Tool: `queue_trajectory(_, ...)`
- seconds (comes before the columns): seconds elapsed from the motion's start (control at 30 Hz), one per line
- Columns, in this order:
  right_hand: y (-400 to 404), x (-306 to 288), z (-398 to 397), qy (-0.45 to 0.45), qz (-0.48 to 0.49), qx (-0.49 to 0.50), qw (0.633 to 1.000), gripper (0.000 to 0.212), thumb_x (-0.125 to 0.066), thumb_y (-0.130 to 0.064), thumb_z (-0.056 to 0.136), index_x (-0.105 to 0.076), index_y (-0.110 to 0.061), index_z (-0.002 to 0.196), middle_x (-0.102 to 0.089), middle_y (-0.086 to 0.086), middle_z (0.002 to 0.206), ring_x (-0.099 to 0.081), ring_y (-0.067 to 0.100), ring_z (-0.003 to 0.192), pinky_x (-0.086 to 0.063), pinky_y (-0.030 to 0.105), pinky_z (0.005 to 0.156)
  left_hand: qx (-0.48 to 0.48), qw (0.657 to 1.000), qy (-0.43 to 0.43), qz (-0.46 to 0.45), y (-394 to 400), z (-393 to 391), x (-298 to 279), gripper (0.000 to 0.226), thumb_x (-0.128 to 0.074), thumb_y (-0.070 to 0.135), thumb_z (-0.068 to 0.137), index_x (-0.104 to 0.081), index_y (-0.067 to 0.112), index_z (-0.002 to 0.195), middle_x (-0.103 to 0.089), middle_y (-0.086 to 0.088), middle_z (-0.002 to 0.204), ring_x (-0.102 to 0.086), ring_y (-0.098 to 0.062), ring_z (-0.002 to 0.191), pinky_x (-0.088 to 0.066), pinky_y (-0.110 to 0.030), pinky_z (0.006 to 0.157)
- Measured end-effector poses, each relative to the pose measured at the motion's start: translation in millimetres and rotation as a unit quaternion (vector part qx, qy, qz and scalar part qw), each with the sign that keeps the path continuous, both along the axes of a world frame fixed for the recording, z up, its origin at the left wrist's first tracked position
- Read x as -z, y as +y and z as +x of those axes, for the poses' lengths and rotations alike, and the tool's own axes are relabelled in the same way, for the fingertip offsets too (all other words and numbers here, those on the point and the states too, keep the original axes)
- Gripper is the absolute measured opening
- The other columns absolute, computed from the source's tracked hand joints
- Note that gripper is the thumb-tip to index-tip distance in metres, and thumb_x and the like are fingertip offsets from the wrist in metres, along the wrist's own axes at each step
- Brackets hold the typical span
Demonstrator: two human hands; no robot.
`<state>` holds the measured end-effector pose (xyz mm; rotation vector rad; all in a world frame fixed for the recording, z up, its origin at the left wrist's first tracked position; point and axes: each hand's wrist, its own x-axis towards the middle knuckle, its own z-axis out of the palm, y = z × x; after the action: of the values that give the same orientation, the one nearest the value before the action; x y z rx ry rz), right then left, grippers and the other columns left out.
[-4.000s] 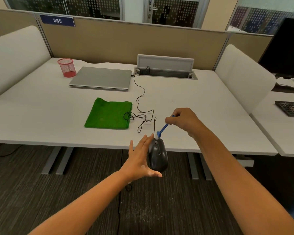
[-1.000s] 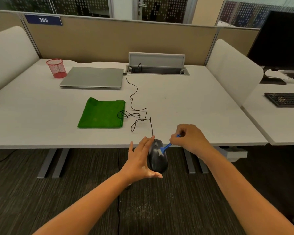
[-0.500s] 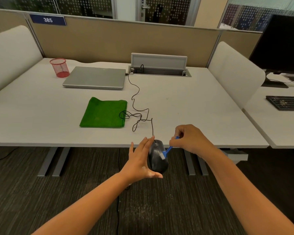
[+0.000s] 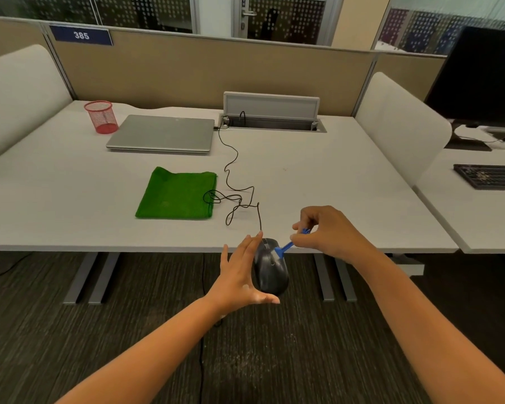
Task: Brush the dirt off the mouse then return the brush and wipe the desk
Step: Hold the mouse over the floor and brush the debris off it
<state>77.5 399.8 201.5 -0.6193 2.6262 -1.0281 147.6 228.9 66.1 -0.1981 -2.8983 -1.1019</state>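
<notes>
My left hand [image 4: 239,278] holds a black wired mouse [image 4: 270,269] in the air, just off the front edge of the white desk [image 4: 333,185], over the carpet. My right hand [image 4: 327,231] pinches a small blue brush [image 4: 286,247] by its handle. The brush's pale bristles rest on the mouse's top right side. The mouse's black cable [image 4: 233,182] runs in loops across the desk to the cable slot at the back. A folded green cloth [image 4: 177,193] lies flat on the desk, left of the cable loops.
A closed silver laptop [image 4: 161,134] and a red mesh pen cup [image 4: 101,116] stand at the back left. An open cable tray [image 4: 271,116] sits at the back centre. White dividers flank the desk; a keyboard [image 4: 490,176] and monitor [image 4: 484,77] occupy the neighbouring desk on the right.
The brush has travelled from the mouse's front tip, four seconds ago, down onto its top right side. My left hand has kept the mouse in the same spot. The camera shifted slightly.
</notes>
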Motion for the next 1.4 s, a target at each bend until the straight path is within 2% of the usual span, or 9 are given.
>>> queue_trajectory(0.3, 14, -9, 1, 0.005, 0.061, -0.149, 0.987, 0.017, -0.073, -0.017, 0.077, -0.058, -0.018, 0.067, -0.070, 0.003, 0.098, -0.055, -0.016, 0.087, -0.037, 0.002, 0.076, 0.000, 1.000, -0.001, 0.012, -4, 0, 0, 0.121, -0.074, 0.064, 0.054, 0.013, 0.042, 0.135, -0.005, 0.005, 0.154, 0.010, 0.000, 0.133, 0.021, -0.040, 0.108)
queue_trajectory(0.47, 16, -6, -3, 0.036, 0.090, -0.195, 0.976, 0.026, -0.072, -0.019, 0.077, -0.053, -0.028, 0.063, -0.070, 0.001, 0.094, -0.054, -0.011, 0.091, -0.013, 0.028, 0.106, 0.006, 1.000, -0.003, 0.004, -2, -1, -1, 0.121, -0.075, 0.063, 0.054, 0.013, 0.044, 0.135, -0.004, 0.006, 0.153, 0.010, -0.001, 0.134, 0.020, -0.043, 0.109)
queue_trajectory(0.63, 20, -8, -4, 0.043, 0.060, -0.181, 0.981, 0.018, -0.073, -0.019, 0.077, -0.058, -0.022, 0.067, -0.070, 0.001, 0.097, -0.053, -0.020, 0.088, -0.026, 0.016, 0.096, 0.013, 1.000, -0.007, 0.001, -2, -1, -1, 0.118, -0.073, 0.065, 0.055, 0.014, 0.047, 0.133, -0.002, 0.006, 0.154, 0.011, -0.001, 0.133, 0.021, -0.040, 0.108)
queue_trajectory(0.83, 16, 2, 2, 0.064, 0.117, -0.233, 0.963, 0.013, -0.070, -0.020, 0.078, -0.059, -0.017, 0.071, -0.065, -0.002, 0.092, -0.056, 0.002, 0.098, 0.002, 0.033, 0.113, 0.002, 1.000, -0.007, 0.011, -3, -1, -1, 0.122, -0.077, 0.061, 0.055, 0.013, 0.044, 0.135, -0.005, 0.006, 0.154, 0.006, -0.004, 0.136, 0.019, -0.042, 0.109)
queue_trajectory(0.97, 13, 10, 3, 0.120, 0.132, -0.183, 0.967, 0.018, -0.068, -0.019, 0.080, -0.054, -0.019, 0.068, -0.063, 0.001, 0.084, -0.058, 0.013, 0.096, 0.003, 0.033, 0.114, -0.004, 1.000, -0.016, 0.015, -5, 2, 1, 0.121, -0.078, 0.059, 0.054, 0.010, 0.043, 0.135, -0.007, 0.005, 0.154, 0.001, -0.011, 0.140, 0.017, -0.042, 0.109)
queue_trajectory(1.03, 12, 12, 2, 0.099, 0.057, -0.116, 0.987, 0.024, -0.070, -0.016, 0.077, -0.052, -0.023, 0.063, -0.065, 0.000, 0.081, -0.061, 0.014, 0.091, -0.022, 0.035, 0.112, -0.002, 1.000, -0.016, 0.014, -4, 3, 2, 0.121, -0.077, 0.060, 0.054, 0.010, 0.044, 0.135, -0.006, 0.005, 0.154, 0.002, -0.011, 0.140, 0.017, -0.042, 0.110)
queue_trajectory(1.1, 9, 13, 0, 0.026, -0.032, -0.025, 0.999, 0.026, -0.071, -0.013, 0.076, -0.052, -0.022, 0.059, -0.067, 0.003, 0.078, -0.063, 0.017, 0.084, -0.047, 0.032, 0.086, -0.004, 1.000, -0.016, 0.016, -3, 3, 2, 0.120, -0.076, 0.061, 0.054, 0.011, 0.044, 0.135, -0.004, 0.006, 0.154, 0.005, -0.007, 0.138, 0.018, -0.040, 0.109)
queue_trajectory(1.2, 10, 23, -10, -0.114, -0.110, 0.088, 0.983, 0.030, -0.070, -0.011, 0.077, -0.050, -0.015, 0.056, -0.054, 0.005, 0.066, -0.052, 0.018, 0.071, -0.041, 0.030, 0.067, -0.013, 0.999, -0.010, 0.037, -2, 4, 0, 0.121, -0.077, 0.061, 0.054, 0.011, 0.043, 0.135, -0.006, 0.006, 0.153, 0.007, 0.002, 0.132, 0.018, -0.039, 0.109)
queue_trajectory(1.4, 37, 42, -18, -0.252, -0.173, 0.192, 0.933, 0.037, -0.067, -0.010, 0.081, -0.043, -0.016, 0.054, -0.056, 0.003, 0.074, -0.053, 0.021, 0.096, -0.036, 0.053, 0.098, -0.011, 0.997, 0.013, 0.069, -5, 8, -6, 0.118, -0.077, 0.060, 0.052, 0.006, 0.046, 0.136, -0.006, 0.020, 0.144, 0.011, 0.019, 0.123, 0.018, -0.035, 0.109)
